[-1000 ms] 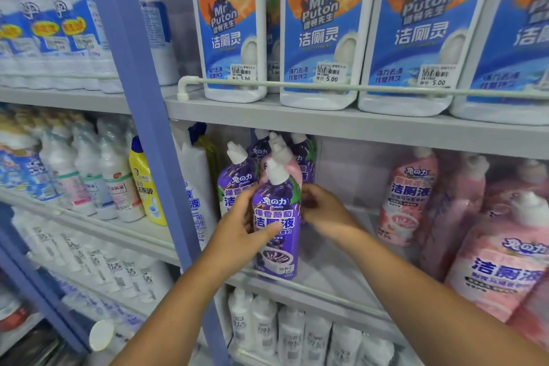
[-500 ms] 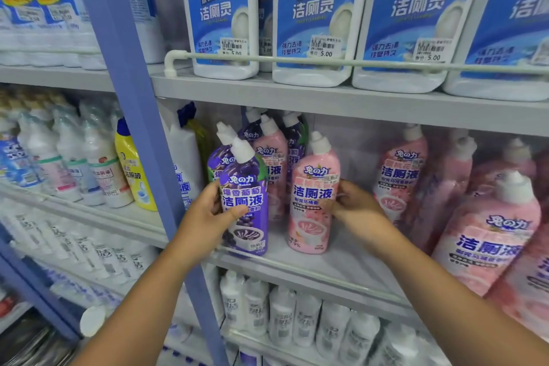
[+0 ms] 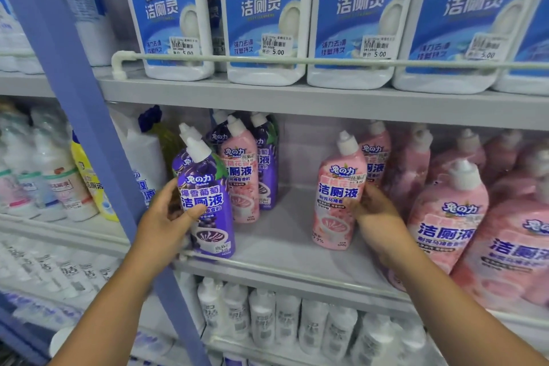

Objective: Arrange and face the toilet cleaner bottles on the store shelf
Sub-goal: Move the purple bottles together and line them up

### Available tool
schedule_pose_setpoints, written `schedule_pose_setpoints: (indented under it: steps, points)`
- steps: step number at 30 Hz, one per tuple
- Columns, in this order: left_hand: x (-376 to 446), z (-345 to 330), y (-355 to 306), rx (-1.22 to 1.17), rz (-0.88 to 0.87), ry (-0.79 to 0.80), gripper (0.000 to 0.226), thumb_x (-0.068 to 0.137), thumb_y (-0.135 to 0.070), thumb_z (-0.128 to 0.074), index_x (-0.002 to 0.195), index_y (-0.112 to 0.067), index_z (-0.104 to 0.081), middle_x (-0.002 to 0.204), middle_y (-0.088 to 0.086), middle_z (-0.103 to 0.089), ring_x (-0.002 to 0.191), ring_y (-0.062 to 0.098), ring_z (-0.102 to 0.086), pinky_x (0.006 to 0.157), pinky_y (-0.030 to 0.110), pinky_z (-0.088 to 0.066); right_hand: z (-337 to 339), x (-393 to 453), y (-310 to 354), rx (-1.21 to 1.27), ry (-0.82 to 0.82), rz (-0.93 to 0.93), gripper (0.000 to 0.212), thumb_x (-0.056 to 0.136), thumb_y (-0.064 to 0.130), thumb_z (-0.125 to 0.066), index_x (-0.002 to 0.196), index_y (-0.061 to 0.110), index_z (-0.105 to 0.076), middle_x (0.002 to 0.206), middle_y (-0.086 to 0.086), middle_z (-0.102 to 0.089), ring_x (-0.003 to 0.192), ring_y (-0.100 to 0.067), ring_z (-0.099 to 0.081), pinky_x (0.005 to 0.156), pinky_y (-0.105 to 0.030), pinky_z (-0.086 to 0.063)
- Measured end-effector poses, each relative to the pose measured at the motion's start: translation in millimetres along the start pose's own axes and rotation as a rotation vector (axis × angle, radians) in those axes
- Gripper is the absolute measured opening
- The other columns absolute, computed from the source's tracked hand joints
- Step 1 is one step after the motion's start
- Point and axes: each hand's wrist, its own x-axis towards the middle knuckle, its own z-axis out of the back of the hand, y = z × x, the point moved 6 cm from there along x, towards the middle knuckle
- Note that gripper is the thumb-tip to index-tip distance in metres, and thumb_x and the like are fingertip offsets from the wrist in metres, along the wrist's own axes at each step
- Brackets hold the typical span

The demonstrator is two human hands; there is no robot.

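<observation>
On the middle shelf, my left hand grips a purple toilet cleaner bottle standing at the front left, label facing out. My right hand holds a pink toilet cleaner bottle upright further right, label forward, beside the pink group. Behind the purple bottle stand another pink bottle and more purple bottles.
A blue upright post bounds the shelf's left side. Large blue Mr Puton bottles fill the shelf above behind a white rail. White bottles line the shelf below. Bare shelf lies between the two held bottles.
My right hand has carried the pink bottle rightward, away from the purple group and toward the pink ones. My left hand stays on the purple bottle at the front left.
</observation>
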Motion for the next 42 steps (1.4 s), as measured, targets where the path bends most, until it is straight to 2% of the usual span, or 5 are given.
schedule_pose_setpoints:
  steps: [8,15,23,35,42]
  points:
    - [-19.3,-4.1,-3.1,0.101,-0.135,-0.149,0.058,0.088,-0.007,-0.072,0.139,-0.022,-0.049,0.126,0.000,-0.063,0.109,0.003,-0.065,0.083,0.009,-0.051,1.4,-18.6,5.4,-0.199,-0.063,0.044,0.033,0.094,0.015,-0.066,0.121,0.033,-0.060,0.113,0.006,-0.074,0.104,-0.017,-0.070,0.092,-0.040,-0.055]
    - [-61.8,-30.1,-23.2,0.867,-0.626,-0.277,0.052,0.086,-0.028,-0.069,0.135,-0.013,-0.059,0.148,0.015,-0.042,0.138,0.037,-0.039,0.107,0.050,-0.038,-24.4,-91.0,-2.0,-0.643,0.084,-0.071,0.046,0.086,0.025,-0.071,0.130,0.019,-0.058,0.119,-0.004,-0.053,0.108,-0.021,-0.058,0.100,-0.033,-0.045]
    - [-74.3,-47.3,1.9,0.910,-0.589,-0.113,0.046,0.084,-0.031,-0.067,0.129,-0.023,-0.064,0.133,0.004,-0.056,0.121,0.028,-0.052,0.089,0.044,-0.051,-147.3,-37.4,20.5,-0.805,0.277,0.253,0.057,0.091,0.034,-0.060,0.144,0.024,-0.041,0.140,-0.005,-0.048,0.125,-0.026,-0.054,0.100,-0.034,-0.048]
    - [-75.2,-56.6,21.2,0.822,-0.608,0.045,0.043,0.087,-0.037,-0.058,0.128,-0.026,-0.064,0.132,-0.002,-0.056,0.118,0.022,-0.055,0.083,0.039,-0.055,-197.7,30.5,-3.6,-0.335,0.100,-0.016,0.033,0.076,0.028,-0.065,0.109,0.027,-0.062,0.113,0.000,-0.065,0.095,-0.022,-0.068,0.087,-0.042,-0.057]
    - [-62.4,-5.6,32.6,0.441,-0.277,-0.217,0.038,0.083,-0.023,-0.077,0.115,-0.020,-0.057,0.111,-0.006,-0.049,0.096,0.016,-0.059,0.085,0.042,-0.054,-159.9,-4.2,3.5,-0.430,0.096,0.075,0.035,0.084,0.014,-0.073,0.118,0.013,-0.065,0.109,0.006,-0.052,0.094,-0.011,-0.057,0.085,-0.023,-0.047]
